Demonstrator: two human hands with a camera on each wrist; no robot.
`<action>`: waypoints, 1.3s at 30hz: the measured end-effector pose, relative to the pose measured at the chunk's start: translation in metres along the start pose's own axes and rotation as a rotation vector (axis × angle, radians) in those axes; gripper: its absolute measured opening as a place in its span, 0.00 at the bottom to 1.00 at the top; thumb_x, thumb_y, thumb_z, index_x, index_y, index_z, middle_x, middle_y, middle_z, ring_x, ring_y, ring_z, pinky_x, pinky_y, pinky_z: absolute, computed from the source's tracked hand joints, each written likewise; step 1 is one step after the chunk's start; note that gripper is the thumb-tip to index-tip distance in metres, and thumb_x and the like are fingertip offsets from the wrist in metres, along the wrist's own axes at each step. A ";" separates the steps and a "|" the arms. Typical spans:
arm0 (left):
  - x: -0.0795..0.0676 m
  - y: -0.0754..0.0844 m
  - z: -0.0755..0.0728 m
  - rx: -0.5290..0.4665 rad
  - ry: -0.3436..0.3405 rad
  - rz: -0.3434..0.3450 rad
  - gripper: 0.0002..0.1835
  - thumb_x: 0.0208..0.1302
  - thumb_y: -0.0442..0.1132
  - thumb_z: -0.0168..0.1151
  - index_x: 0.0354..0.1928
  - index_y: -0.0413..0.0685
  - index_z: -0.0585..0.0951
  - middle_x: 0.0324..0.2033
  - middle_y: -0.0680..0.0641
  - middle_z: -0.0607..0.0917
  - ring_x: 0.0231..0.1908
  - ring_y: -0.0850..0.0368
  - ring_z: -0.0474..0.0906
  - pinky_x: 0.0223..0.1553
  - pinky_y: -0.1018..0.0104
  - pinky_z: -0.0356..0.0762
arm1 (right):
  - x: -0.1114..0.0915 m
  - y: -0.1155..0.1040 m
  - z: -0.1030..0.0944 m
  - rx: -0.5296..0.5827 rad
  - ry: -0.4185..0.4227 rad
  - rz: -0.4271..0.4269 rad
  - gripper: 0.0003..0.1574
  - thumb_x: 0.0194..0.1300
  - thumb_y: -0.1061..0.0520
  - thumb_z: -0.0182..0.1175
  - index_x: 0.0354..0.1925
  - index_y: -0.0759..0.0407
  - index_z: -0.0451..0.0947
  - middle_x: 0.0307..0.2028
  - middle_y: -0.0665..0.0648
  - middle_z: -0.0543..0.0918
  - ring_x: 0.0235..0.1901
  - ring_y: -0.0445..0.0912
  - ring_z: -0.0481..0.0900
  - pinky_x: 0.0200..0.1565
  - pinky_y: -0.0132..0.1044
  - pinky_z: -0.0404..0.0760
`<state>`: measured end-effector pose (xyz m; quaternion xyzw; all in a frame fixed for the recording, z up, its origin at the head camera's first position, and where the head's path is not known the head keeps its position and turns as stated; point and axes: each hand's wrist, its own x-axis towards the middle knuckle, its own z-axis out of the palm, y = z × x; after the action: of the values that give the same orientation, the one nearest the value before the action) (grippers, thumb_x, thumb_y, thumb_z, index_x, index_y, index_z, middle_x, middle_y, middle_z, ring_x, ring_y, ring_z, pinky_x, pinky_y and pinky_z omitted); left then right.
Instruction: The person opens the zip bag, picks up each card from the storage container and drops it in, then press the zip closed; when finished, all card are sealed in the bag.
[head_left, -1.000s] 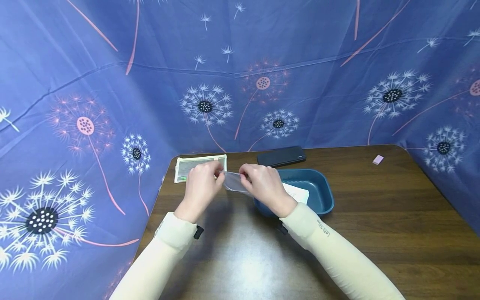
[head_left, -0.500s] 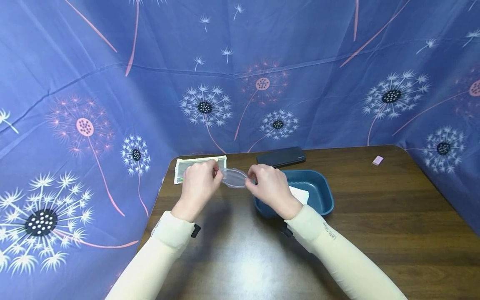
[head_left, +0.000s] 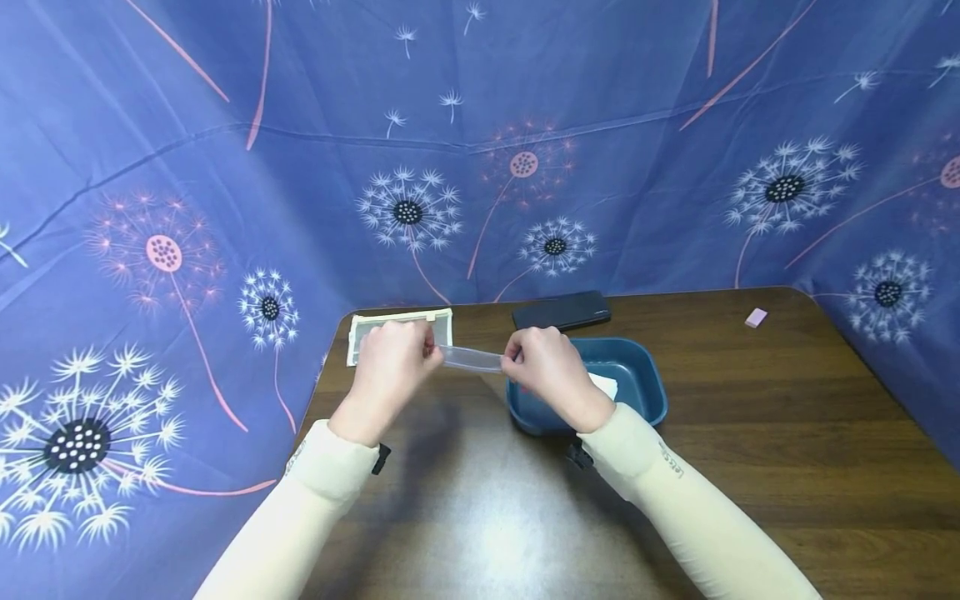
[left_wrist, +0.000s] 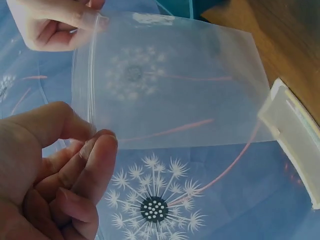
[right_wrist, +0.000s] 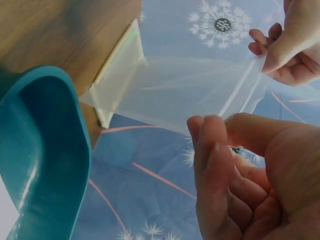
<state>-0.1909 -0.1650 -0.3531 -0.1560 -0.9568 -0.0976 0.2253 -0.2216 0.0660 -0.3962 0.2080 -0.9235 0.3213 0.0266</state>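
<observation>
"Two grips, then: what's at the left?"

"In front of the white-edged pouch (head_left: 401,316), your left hand (head_left: 390,357) pinches one end of the ridged edge on the clear bag (head_left: 471,359), thumb against fingers."

"And the bag itself?"

"Held up between your hands: likely light, limp and slippery, so grip that edge near its corners. Your right hand (head_left: 551,367) pinches the other end, near the blue tub (head_left: 636,379)."

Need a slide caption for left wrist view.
Left hand and right hand pinch a clear bag along one edge.
</observation>
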 end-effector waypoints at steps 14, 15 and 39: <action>0.005 0.010 0.007 -0.155 -0.060 0.029 0.12 0.55 0.28 0.65 0.19 0.51 0.82 0.12 0.58 0.74 0.16 0.60 0.70 0.24 0.58 0.73 | 0.001 0.003 0.002 0.054 -0.003 -0.018 0.10 0.70 0.55 0.68 0.32 0.57 0.86 0.17 0.43 0.80 0.16 0.35 0.78 0.23 0.36 0.77; 0.006 0.010 0.009 -0.165 -0.067 0.032 0.11 0.55 0.29 0.65 0.20 0.51 0.82 0.12 0.58 0.75 0.17 0.60 0.70 0.24 0.58 0.73 | 0.001 0.003 0.003 0.060 -0.004 -0.023 0.10 0.70 0.55 0.68 0.31 0.57 0.86 0.17 0.43 0.80 0.15 0.36 0.78 0.24 0.36 0.77; 0.008 0.010 0.028 -0.245 -0.079 0.094 0.07 0.57 0.30 0.67 0.26 0.50 0.82 0.16 0.57 0.76 0.18 0.61 0.68 0.23 0.62 0.68 | 0.001 0.021 0.000 0.179 -0.065 -0.011 0.10 0.71 0.55 0.67 0.32 0.58 0.86 0.18 0.43 0.82 0.18 0.39 0.81 0.25 0.39 0.78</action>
<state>-0.2054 -0.1464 -0.3725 -0.2306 -0.9374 -0.1970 0.1711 -0.2305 0.0805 -0.4079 0.2249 -0.8903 0.3954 -0.0204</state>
